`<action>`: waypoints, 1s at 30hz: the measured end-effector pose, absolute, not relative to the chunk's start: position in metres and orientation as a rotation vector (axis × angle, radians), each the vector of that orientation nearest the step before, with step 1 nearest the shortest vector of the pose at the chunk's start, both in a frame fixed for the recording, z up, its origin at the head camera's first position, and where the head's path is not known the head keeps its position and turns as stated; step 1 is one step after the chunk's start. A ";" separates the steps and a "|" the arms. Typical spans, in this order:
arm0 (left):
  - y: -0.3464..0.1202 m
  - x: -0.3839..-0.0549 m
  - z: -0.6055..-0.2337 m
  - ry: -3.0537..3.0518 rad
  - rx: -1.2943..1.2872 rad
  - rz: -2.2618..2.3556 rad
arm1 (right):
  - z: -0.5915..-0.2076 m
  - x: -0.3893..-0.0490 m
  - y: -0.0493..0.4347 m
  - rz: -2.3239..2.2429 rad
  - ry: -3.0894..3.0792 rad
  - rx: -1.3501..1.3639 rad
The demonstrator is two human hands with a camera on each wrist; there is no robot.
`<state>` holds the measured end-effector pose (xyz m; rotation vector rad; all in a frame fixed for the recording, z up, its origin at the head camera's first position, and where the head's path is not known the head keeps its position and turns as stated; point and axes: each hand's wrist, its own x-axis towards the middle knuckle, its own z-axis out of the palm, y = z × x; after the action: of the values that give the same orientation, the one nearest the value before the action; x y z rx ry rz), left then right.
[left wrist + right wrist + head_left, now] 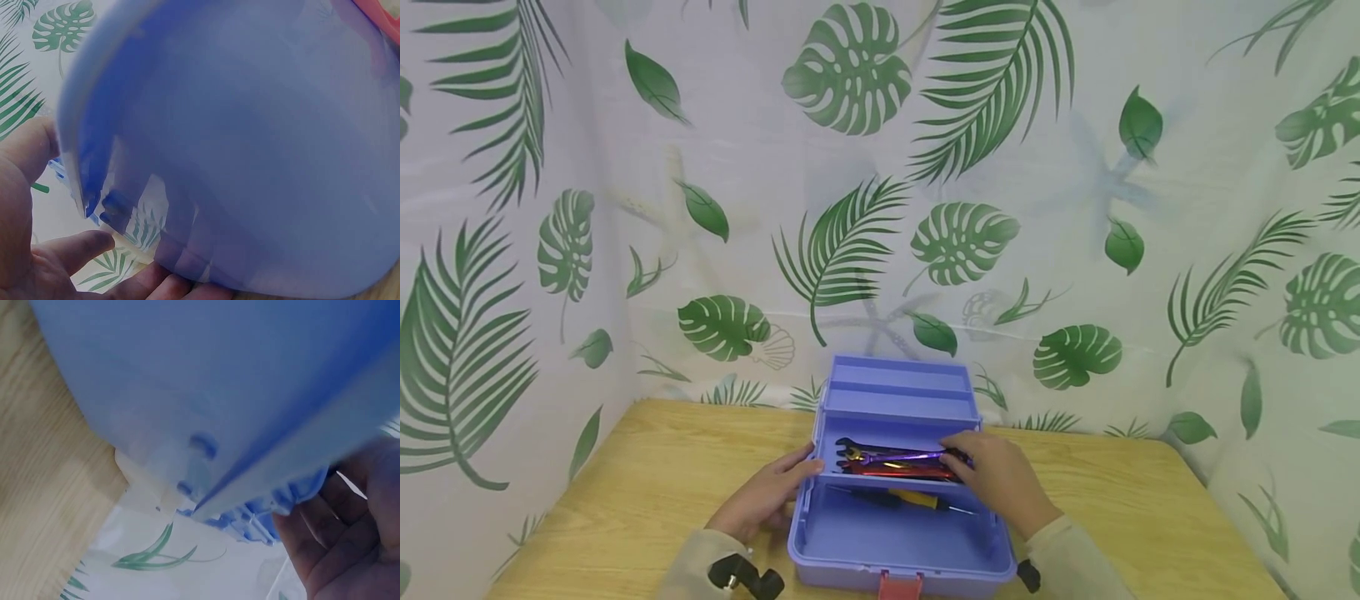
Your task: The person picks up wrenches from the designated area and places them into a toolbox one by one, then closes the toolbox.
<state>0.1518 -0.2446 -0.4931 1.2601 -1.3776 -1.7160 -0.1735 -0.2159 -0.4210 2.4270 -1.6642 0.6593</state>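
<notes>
A periwinkle-blue toolbox (pixel 902 542) stands with its lid raised and its inner tray (pixel 880 431) lifted toward the back. My left hand (pixel 763 498) holds the box's left side, thumb at the tray's edge and fingers against the outer wall. At the tray's right end, my right hand (pixel 1003 479) pinches the end of a purple wrench (pixel 902 457), which lies over other tools. Beside it in the tray are a red wrench (pixel 895 472) and dark wrenches. The right wrist view shows the curled fingers (pixel 300 544) at the tray's edge; the wrench is hidden there.
In the box's lower compartment lies a yellow-and-black screwdriver (pixel 917 499). A red latch (pixel 900 586) hangs at the front. The wooden table (pixel 1120 508) extends on both sides, and a leaf-patterned sheet (pixel 865 167) hangs close behind the toolbox.
</notes>
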 end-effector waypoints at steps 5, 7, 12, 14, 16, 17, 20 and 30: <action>-0.243 0.151 -0.492 -1.382 1.263 -1.721 | -0.420 -0.185 -0.213 0.831 -1.671 2.382; -0.243 0.151 -0.491 -1.384 1.269 -1.714 | -0.419 -0.193 -0.211 0.968 -1.700 2.368; -0.243 0.151 -0.489 -1.386 1.279 -1.712 | -0.427 -0.214 -0.209 1.208 -1.944 2.295; -0.243 0.151 -0.489 -1.390 1.276 -1.714 | -0.433 -0.222 -0.208 1.254 -2.066 2.258; -0.243 0.151 -0.490 -1.390 1.273 -1.721 | -0.438 -0.228 -0.208 1.308 -2.177 2.242; -0.243 0.151 -0.490 -1.393 1.270 -1.722 | -0.441 -0.230 -0.208 1.349 -2.234 2.238; -0.244 0.152 -0.492 -1.409 1.236 -1.739 | -0.449 -0.234 -0.209 1.505 -2.397 2.239; -0.262 0.165 -0.499 -1.332 1.185 -1.644 | -0.464 -0.233 -0.223 1.663 -2.689 2.244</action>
<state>0.1645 -0.2618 -0.4989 1.1847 -1.3320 -1.6441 -0.2331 -0.2234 -0.4643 2.2435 -2.6893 1.6629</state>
